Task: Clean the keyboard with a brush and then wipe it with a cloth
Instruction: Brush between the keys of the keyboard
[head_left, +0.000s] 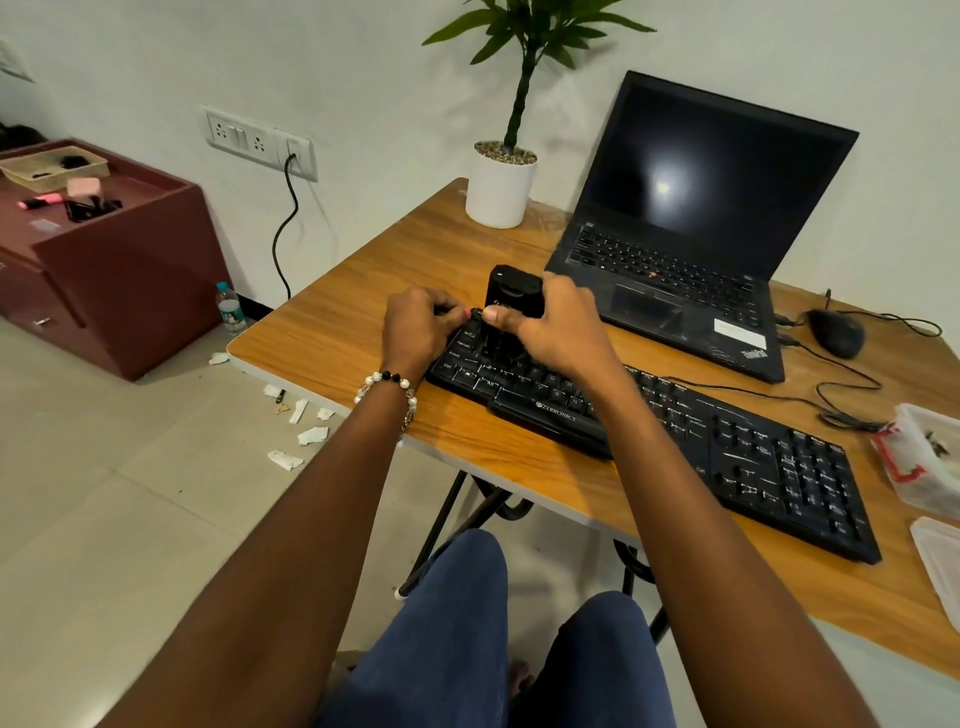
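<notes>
Fingers (524, 325) of the right hand (558, 325) are curled round a black brush (511, 296), the thumb lying across its near face and the block-shaped body rising above the knuckles, while its dark bristles point down onto the keys just below the thumb; fingers (447, 306) of the left hand (415, 325) are clenched at 9 o'clock of the brush, their tips pressed to the far left corner of the keyboard (675, 431), though whether they pinch anything there cannot be told. Both hands nearly meet, thumb tip beside fingertip, over that corner. A bead bracelet (387, 387) circles the left wrist. Black and dusty, the keyboard lies slantwise across the wooden bench (332, 332), its left end under the hands and its number pad running off toward 4 o'clock. At 1 o'clock of the hands an open black laptop (691, 234) stands with a dark screen, just beyond the keyboard. A white pot with a green plant (501, 182) sits at 12 o'clock near the bench's far corner. A black mouse (836, 332) rests at 3 o'clock beside the laptop, its cable looping over the bench. A clear plastic container (930, 457) with a red clip sits at the right edge. On the floor at 9 o'clock stand a maroon cabinet (104, 270) and a small water bottle (230, 306), with paper scraps (298, 431) scattered nearby
</notes>
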